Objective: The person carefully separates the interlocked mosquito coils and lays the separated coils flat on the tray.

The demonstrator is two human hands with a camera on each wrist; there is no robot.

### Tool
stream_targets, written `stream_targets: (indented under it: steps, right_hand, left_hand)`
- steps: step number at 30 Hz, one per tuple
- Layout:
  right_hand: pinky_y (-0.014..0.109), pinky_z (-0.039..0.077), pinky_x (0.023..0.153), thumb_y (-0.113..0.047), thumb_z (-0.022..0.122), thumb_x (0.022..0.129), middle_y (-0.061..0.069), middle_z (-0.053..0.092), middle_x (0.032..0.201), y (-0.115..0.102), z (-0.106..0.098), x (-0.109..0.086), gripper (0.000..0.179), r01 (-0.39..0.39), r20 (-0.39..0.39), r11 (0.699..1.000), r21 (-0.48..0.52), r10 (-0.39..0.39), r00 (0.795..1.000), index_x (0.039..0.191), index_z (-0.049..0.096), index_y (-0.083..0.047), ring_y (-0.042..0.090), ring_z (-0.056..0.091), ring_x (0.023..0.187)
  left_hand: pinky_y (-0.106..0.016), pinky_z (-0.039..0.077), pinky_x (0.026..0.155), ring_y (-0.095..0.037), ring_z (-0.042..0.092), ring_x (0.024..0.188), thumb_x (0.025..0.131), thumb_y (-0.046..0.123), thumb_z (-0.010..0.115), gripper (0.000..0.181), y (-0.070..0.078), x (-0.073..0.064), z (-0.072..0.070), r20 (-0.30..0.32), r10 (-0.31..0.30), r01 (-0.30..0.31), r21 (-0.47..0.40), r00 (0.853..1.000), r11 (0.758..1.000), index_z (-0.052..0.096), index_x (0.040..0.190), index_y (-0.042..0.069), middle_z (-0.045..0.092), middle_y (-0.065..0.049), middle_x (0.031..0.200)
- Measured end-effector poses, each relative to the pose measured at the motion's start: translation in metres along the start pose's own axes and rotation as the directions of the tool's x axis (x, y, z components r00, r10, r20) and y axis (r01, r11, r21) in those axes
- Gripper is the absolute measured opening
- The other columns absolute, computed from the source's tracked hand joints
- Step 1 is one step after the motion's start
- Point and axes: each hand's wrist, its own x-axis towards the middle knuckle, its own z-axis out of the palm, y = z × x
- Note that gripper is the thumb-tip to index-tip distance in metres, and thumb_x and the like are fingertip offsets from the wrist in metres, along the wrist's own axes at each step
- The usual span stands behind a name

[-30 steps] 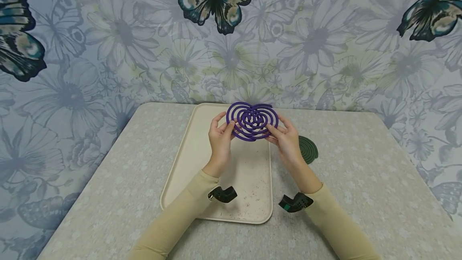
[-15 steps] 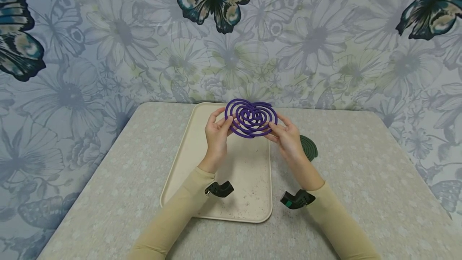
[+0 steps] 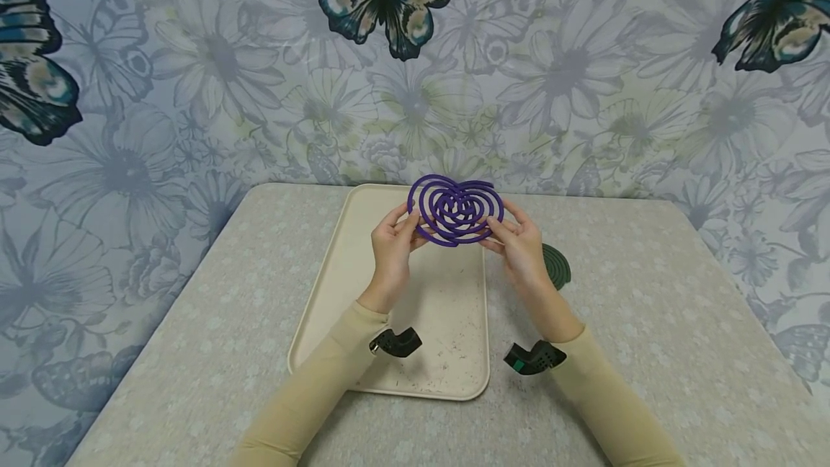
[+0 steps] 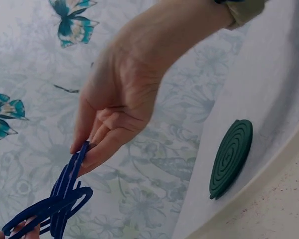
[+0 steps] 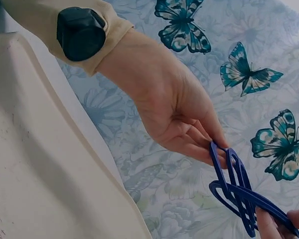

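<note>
A pair of purple mosquito coils [image 3: 457,210], partly nested in each other, is held up over the far part of the tray. My left hand [image 3: 391,258] pinches the outer ring at the left side between thumb and fingers. At the right side my right hand [image 3: 524,254] pinches the other outer ring the same way. From the side, in the right wrist view, the purple coils [image 5: 234,186] cross at an angle, their rings partly spread apart. A green mosquito coil [image 3: 555,267] lies flat on the table beyond my right wrist, partly hidden by it.
A cream tray [image 3: 324,323] rests on the patterned grey table [image 3: 648,323], with small reddish crumbs scattered over its near right part. Behind the table's far edge stands a wall [image 3: 259,92] with flowers and butterflies. Dark wrist devices [image 3: 397,342] sit on both sleeves.
Both hands have risen slightly with the purple coils and shifted a little to the right over the last half second. The grip stays the same, and the green coil has not moved.
</note>
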Motion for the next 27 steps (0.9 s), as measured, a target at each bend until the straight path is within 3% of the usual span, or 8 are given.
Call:
stream_targets:
  steps: [4,8,12,15,20,24,27]
  right_hand:
    - [0.02,0.058,0.064,0.001,0.052,0.095,-0.005,0.073,0.08,-0.004,-0.002,0.002,0.056,-0.011,0.016,0.999,-0.036,0.012,1.0,0.146,0.03,-0.003,0.006,0.071,0.071]
    - [0.02,0.058,0.064,0.0,0.052,0.095,-0.007,0.073,0.078,-0.008,-0.005,0.003,0.054,0.017,0.031,0.995,-0.094,-0.014,0.999,0.145,0.031,-0.001,0.005,0.07,0.07]
    - [0.02,0.058,0.063,-0.001,0.055,0.094,-0.009,0.072,0.075,-0.008,-0.008,0.003,0.051,0.048,0.067,0.98,-0.195,-0.035,0.997,0.141,0.037,0.002,0.004,0.067,0.068]
    - [0.021,0.058,0.063,-0.003,0.057,0.092,-0.01,0.071,0.074,-0.007,-0.008,0.002,0.051,0.057,0.104,0.957,-0.284,-0.028,0.994,0.14,0.04,0.003,0.004,0.066,0.067]
    - [0.021,0.058,0.064,-0.004,0.057,0.093,-0.011,0.071,0.074,-0.007,-0.009,0.002,0.051,0.038,0.101,0.947,-0.319,-0.006,0.995,0.141,0.04,0.0,0.004,0.067,0.067]
    - [0.019,0.057,0.062,-0.002,0.054,0.093,-0.01,0.07,0.073,-0.008,-0.013,0.005,0.05,0.013,0.088,0.963,-0.269,0.011,0.996,0.141,0.039,0.0,0.005,0.066,0.066]
    - [0.019,0.057,0.062,-0.004,0.055,0.093,-0.01,0.07,0.073,-0.007,-0.016,0.008,0.051,-0.005,0.089,0.962,-0.271,0.03,0.996,0.141,0.039,0.0,0.004,0.065,0.065]
  left_hand:
    - [-0.021,0.059,0.065,-0.006,0.07,0.064,0.095,0.01,0.057,0.035,0.005,0.002,-0.002,0.01,-0.028,0.028,-0.002,1.0,1.0,0.054,0.127,-0.005,0.072,0.008,0.073]
    - [-0.022,0.059,0.067,-0.007,0.07,0.064,0.095,0.01,0.056,0.031,0.008,0.004,-0.002,0.057,-0.107,0.105,0.03,0.993,0.994,0.056,0.125,-0.001,0.072,0.007,0.074]
    - [-0.023,0.059,0.066,-0.008,0.068,0.062,0.097,0.022,0.055,0.032,0.01,0.005,-0.002,0.145,-0.222,0.197,0.173,0.964,0.965,0.056,0.122,0.003,0.068,0.008,0.073]
    - [-0.022,0.058,0.063,-0.007,0.066,0.059,0.096,0.027,0.056,0.033,0.012,0.006,-0.001,0.148,-0.265,0.222,0.259,0.953,0.94,0.059,0.116,0.002,0.065,0.008,0.07]
    - [-0.019,0.057,0.064,-0.005,0.065,0.059,0.093,0.011,0.054,0.026,0.012,0.008,-0.006,0.09,-0.237,0.208,0.255,0.967,0.945,0.062,0.111,-0.007,0.064,0.007,0.069]
    - [-0.021,0.058,0.068,-0.007,0.067,0.062,0.093,0.006,0.052,0.027,0.013,0.011,-0.01,0.118,-0.188,0.155,0.246,0.975,0.957,0.06,0.113,-0.01,0.067,0.003,0.072]
    - [-0.021,0.058,0.068,-0.007,0.067,0.064,0.093,0.007,0.053,0.025,0.015,0.011,-0.009,0.158,-0.173,0.127,0.268,0.972,0.955,0.062,0.111,-0.01,0.068,0.002,0.074]
